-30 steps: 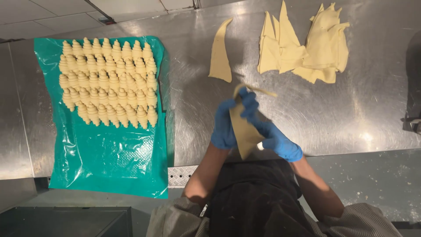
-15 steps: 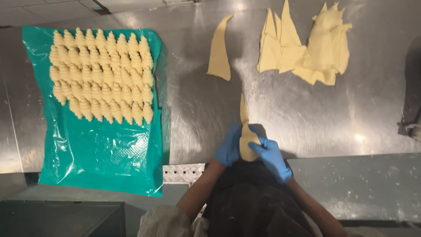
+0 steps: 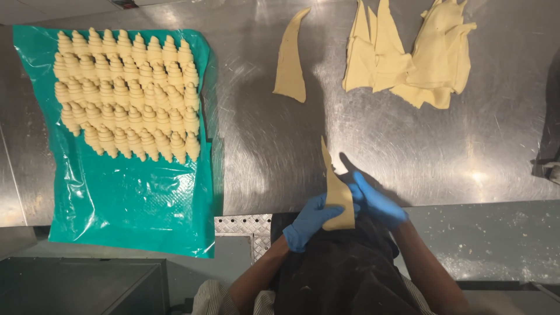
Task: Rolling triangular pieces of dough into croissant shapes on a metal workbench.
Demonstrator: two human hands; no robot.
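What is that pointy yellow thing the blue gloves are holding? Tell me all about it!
It is a long triangle of dough, pale yellow, smooth and floppy-looking. Its wide end sits between the left hand and right hand, both in blue gloves. Its thin tip points away, over the steel table.

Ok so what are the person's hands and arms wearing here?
Both hands wear thin, smooth blue disposable gloves that end at the wrist: left hand, right hand. The forearms above the gloves are bare. Light, finely striped sleeves appear pushed up near the elbows, with a dark apron between the arms.
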